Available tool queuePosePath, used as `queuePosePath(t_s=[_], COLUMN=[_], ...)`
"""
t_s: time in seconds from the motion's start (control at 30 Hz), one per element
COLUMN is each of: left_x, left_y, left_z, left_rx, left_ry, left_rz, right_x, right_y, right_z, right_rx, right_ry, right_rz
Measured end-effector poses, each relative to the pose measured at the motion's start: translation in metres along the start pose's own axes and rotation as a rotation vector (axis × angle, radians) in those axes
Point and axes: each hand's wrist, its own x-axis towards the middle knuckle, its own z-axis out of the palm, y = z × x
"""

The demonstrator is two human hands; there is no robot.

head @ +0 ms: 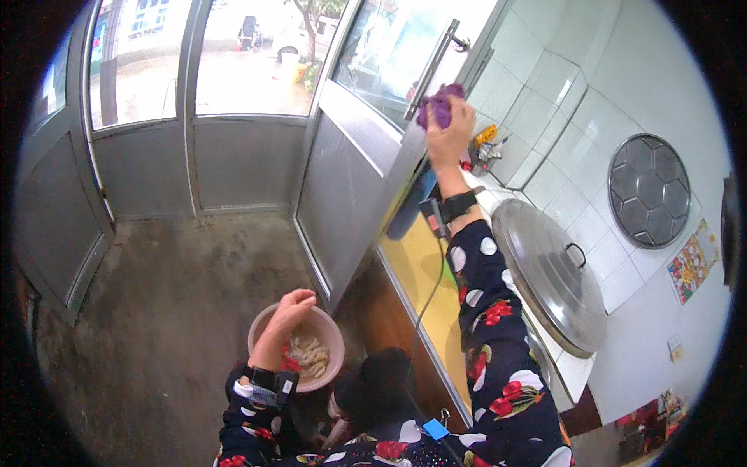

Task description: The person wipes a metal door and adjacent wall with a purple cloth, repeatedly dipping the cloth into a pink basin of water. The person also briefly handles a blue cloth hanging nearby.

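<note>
High on the right, my right hand [450, 134] grips a crumpled purple cloth [439, 106]. The cloth lies against the edge of a grey metal-framed glass door [373, 192], by the lower end of its long pull handle [432, 70]. Low in the view, my left hand [289, 315] hangs over a pink plastic basin [335, 356], its fingers loosely curled; whether they hold anything is hidden. Wet, light-coloured cloth [312, 356] and something red [290, 359] lie inside the basin.
Right of the door, a yellow-topped counter [417, 257] adjoins a tiled stove top carrying a large metal lid [548, 274]. Small packets [489, 146] lie by the tiled wall. A cable [429, 303] runs down from my right wrist. Grey glazed panels [251, 163] border the concrete floor [175, 303].
</note>
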Motion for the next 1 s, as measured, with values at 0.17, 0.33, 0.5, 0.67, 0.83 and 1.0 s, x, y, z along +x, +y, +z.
queuePosePath(t_s=[0.17,0.33,0.5,0.67,0.83,1.0], left_x=[0.026,0.026,0.024,0.034,0.036,0.036], left_y=[-0.018,-0.021,-0.012,-0.013,-0.019,-0.020], left_z=[-0.010,-0.009,0.001,0.000,-0.007,-0.010], left_rx=[0.063,0.112,0.163,0.154,0.152,0.133], left_ry=[-0.048,-0.043,-0.069,-0.108,-0.073,-0.057], left_rz=[-0.119,-0.135,-0.091,-0.100,-0.139,-0.114], right_x=[-0.042,-0.012,-0.049,-0.144,-0.173,-0.076], right_y=[-0.008,0.000,-0.009,-0.033,-0.039,-0.033], right_z=[-0.012,-0.004,0.008,-0.006,-0.012,-0.004], right_rx=[0.015,0.024,-0.083,-0.164,-0.310,-0.611], right_ry=[-0.174,-0.014,0.027,-0.348,-0.800,-0.672], right_rz=[0.133,0.031,-0.052,-0.240,-0.546,-0.601])
